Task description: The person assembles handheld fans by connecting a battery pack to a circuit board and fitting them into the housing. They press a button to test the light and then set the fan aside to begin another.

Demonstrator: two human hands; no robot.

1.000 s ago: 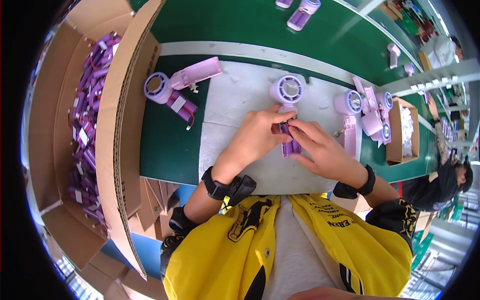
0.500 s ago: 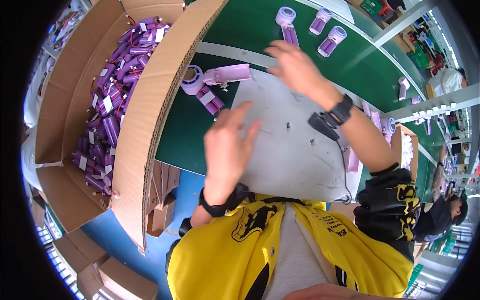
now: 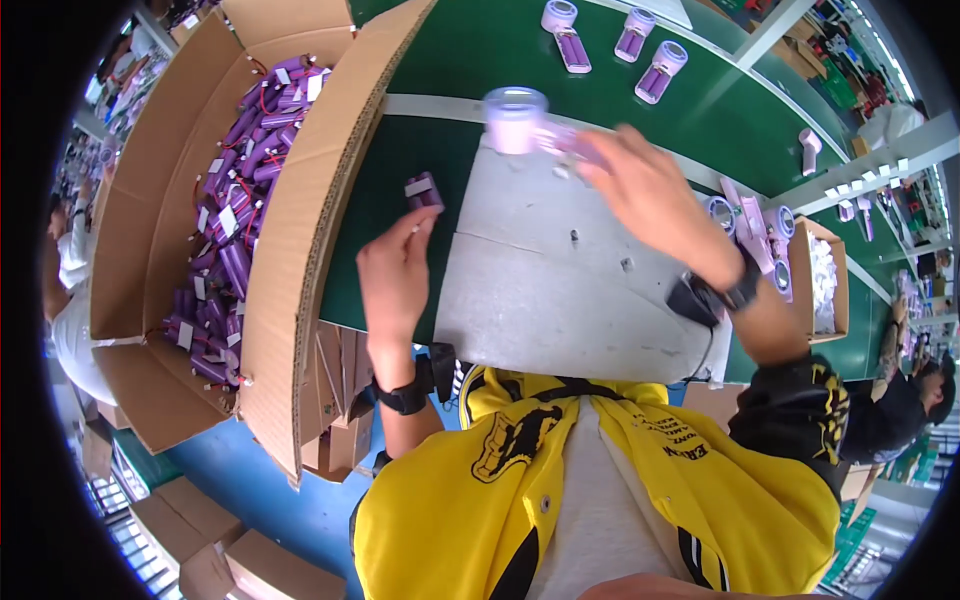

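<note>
My right hand (image 3: 650,195) grips a lavender handheld fan (image 3: 515,122) by its handle, above the far edge of the grey mat (image 3: 530,290). Its round head points left and is smeared by motion. A small whitish part, too blurred to name, hangs by the handle. My left hand (image 3: 393,275) is pinched at the near end of a purple battery pack (image 3: 422,188) with a white label, over the green table to the left of the mat. A small white connector shows at its fingertips.
At left stands a large cardboard box (image 3: 330,150) of purple battery packs (image 3: 235,265). Several fans (image 3: 660,72) lie on the green surface (image 3: 450,60) beyond a pale strip. On the right are more purple fan parts (image 3: 745,220) and a small carton (image 3: 840,290) of white pieces.
My right hand has taken hold of the fan by its handle and lifted it rightward from beside the box. My left hand has moved left, closing its fingers at the battery pack.
</note>
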